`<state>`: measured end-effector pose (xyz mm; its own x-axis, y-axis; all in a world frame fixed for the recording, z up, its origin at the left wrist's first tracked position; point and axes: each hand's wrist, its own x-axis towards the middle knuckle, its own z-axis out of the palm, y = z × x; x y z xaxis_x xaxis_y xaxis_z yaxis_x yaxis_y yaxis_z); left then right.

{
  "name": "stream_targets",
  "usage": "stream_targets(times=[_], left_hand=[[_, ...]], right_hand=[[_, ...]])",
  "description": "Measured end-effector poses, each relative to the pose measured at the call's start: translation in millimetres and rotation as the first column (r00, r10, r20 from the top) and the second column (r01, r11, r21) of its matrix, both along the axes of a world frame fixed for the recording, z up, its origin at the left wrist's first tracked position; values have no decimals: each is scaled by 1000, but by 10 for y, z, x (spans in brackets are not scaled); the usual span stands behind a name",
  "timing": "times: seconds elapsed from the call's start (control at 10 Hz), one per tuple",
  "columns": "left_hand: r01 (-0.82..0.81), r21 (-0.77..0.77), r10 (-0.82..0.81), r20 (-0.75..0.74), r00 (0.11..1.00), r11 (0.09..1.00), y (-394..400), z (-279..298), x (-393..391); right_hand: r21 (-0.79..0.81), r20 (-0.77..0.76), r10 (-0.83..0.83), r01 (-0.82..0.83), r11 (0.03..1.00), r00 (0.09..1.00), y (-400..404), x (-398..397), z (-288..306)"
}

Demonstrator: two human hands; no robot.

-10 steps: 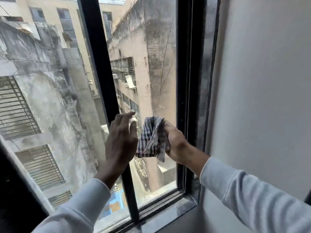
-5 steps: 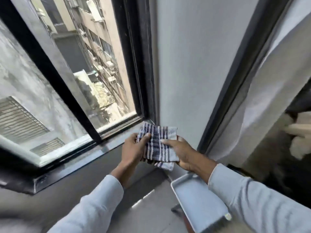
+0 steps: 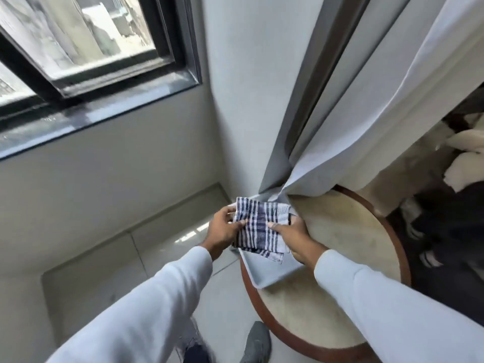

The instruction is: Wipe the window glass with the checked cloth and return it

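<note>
The checked cloth (image 3: 259,226), white with dark blue stripes, is folded and held between both hands above a pale grey tray (image 3: 264,273). My left hand (image 3: 222,231) grips its left edge. My right hand (image 3: 293,237) holds its right side with the thumb on top. The window glass (image 3: 78,30) with its black frame is at the upper left, well away from both hands.
The tray lies on a round cream table with a brown rim (image 3: 340,258). A pale curtain (image 3: 366,113) hangs down to the table's far edge. A dark window sill (image 3: 104,106) runs below the glass. My foot in a grey shoe (image 3: 258,341) stands on the tiled floor.
The view has swung down and right from the window to the table. Both hands have carried the cloth from the glass to above the tray, and it is now folded flat.
</note>
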<state>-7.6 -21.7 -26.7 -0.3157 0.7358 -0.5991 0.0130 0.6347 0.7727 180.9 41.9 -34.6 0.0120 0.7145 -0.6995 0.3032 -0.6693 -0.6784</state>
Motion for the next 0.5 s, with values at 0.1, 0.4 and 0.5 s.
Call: stream_targets(times=[0.1, 0.4, 0.5], left_hand=[[195, -30, -196, -223, 955, 980, 171, -555, 161], [662, -273, -588, -747, 312, 698, 340, -1466, 387], [651, -241, -525, -802, 283, 720, 321, -1398, 297]], right_hand=[[39, 125, 10, -15, 999, 992, 127, 154, -609], [188, 675, 216, -447, 875, 706, -26, 261, -1486], [282, 717, 225, -570, 772, 660, -72, 157, -1436]])
